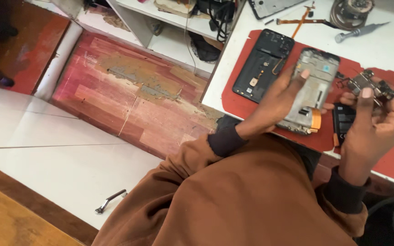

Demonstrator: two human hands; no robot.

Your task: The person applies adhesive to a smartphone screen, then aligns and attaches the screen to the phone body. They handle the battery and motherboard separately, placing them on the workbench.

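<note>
Over a red mat (pixel 251 98) on the tabletop (pixel 388 45), the left hand (pixel 277 102) grips a phone frame (pixel 313 89); the right hand (pixel 377 123) pinches a small circuit board (pixel 370 83) just right of the frame, a back cover (pixel 263 64) lying left.

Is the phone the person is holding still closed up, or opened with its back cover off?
Opened. The left hand holds a bare phone frame with its internals exposed; the black back cover lies separately on the red mat.

White table (pixel 388 43) bears a red mat (pixel 240 102) at its near edge carrying a black phone back cover (pixel 263 64), with a screwdriver (pixel 359 32) and orange flex cable (pixel 299 20) lying farther back.
</note>
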